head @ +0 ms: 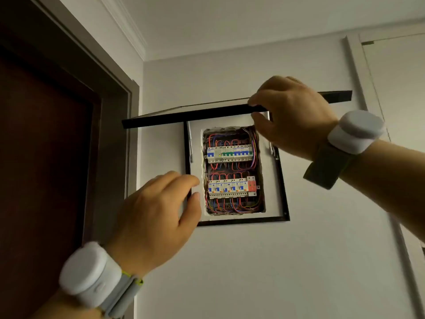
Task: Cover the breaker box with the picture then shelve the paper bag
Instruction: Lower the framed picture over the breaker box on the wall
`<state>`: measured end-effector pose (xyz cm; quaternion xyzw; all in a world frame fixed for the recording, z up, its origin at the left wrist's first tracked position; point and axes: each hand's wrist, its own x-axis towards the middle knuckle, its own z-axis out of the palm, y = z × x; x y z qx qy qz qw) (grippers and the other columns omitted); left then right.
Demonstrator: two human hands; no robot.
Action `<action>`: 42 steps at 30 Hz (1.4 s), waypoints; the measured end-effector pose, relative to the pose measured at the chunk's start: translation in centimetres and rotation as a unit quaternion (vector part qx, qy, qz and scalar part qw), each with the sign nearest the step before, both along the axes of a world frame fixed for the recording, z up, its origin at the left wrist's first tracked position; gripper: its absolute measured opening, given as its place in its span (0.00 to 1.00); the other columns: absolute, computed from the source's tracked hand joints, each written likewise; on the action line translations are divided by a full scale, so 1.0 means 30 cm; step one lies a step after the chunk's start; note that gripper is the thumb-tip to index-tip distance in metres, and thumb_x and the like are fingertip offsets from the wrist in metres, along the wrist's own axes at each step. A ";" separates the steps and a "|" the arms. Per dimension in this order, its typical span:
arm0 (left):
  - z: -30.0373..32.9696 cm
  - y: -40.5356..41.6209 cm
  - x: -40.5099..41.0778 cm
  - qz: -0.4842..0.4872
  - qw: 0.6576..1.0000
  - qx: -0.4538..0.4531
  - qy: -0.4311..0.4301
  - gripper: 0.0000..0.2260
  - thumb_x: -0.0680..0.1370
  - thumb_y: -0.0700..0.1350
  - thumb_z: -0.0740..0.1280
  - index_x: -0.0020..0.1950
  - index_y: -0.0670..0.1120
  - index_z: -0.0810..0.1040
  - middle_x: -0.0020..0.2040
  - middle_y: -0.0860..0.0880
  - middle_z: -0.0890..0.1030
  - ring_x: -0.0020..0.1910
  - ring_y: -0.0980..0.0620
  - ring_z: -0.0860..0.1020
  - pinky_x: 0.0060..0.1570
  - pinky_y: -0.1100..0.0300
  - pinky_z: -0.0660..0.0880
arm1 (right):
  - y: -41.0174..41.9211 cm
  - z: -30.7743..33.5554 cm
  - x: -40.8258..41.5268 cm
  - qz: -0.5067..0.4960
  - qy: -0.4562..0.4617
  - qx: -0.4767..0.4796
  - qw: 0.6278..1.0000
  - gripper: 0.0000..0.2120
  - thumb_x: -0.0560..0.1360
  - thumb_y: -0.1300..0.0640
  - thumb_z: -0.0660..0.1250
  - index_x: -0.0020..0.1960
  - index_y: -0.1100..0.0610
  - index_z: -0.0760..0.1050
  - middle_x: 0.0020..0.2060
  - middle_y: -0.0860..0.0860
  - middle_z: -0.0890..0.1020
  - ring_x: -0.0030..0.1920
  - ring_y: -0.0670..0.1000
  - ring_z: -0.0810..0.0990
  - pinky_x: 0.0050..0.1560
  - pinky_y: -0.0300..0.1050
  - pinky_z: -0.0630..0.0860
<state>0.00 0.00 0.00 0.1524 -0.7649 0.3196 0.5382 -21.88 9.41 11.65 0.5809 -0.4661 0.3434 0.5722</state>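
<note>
Picture: the hinged picture point(195, 115) was swung up and stood out almost level from the wall, above the breaker box point(232, 170); so the box was open to view.
Right hand: the right hand point(292, 116) had its grip pinched on the front edge of the picture, thumb under and fingers over, probably to carry its weight while it was let down.
Left hand: the left hand point(154, 217) was spread and held nothing, near the left edge of the black frame point(241, 221) on the wall, perhaps ready to guide the picture.
Breaker box: not yet covered; wires and two rows of switches were seen.
Paper bag: not in view.
Stage: I judged the first step was in hand.
</note>
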 end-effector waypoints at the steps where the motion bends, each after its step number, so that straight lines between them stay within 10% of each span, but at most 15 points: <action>1: 0.018 -0.005 0.008 -0.008 1.000 -0.004 0.013 0.14 0.77 0.51 0.58 0.54 0.45 0.78 0.43 0.47 0.82 0.40 0.47 0.80 0.34 0.52 0.79 | -0.012 0.019 -0.013 -0.011 -0.007 0.000 1.000 0.17 0.77 0.51 0.61 0.63 0.54 0.75 0.60 0.54 0.78 0.59 0.57 0.75 0.54 0.54 0.75; 12: 0.379 -0.207 -0.005 0.104 0.981 -0.075 0.146 0.18 0.76 0.42 0.66 0.64 0.39 0.72 0.64 0.35 0.73 0.62 0.33 0.69 0.59 0.42 0.67 | -0.012 0.080 -0.108 -0.047 -0.071 0.023 0.996 0.15 0.76 0.47 0.63 0.57 0.54 0.78 0.54 0.55 0.79 0.51 0.59 0.77 0.49 0.59 0.78; 42: -0.057 -0.566 -0.216 0.195 0.975 0.106 0.009 0.07 0.74 0.40 0.69 0.41 0.44 0.70 0.42 0.45 0.73 0.43 0.42 0.71 0.34 0.50 0.69 | -0.378 -0.356 -0.452 -0.058 -0.016 0.218 0.974 0.09 0.75 0.50 0.64 0.53 0.51 0.74 0.48 0.49 0.77 0.48 0.51 0.74 0.44 0.45 0.76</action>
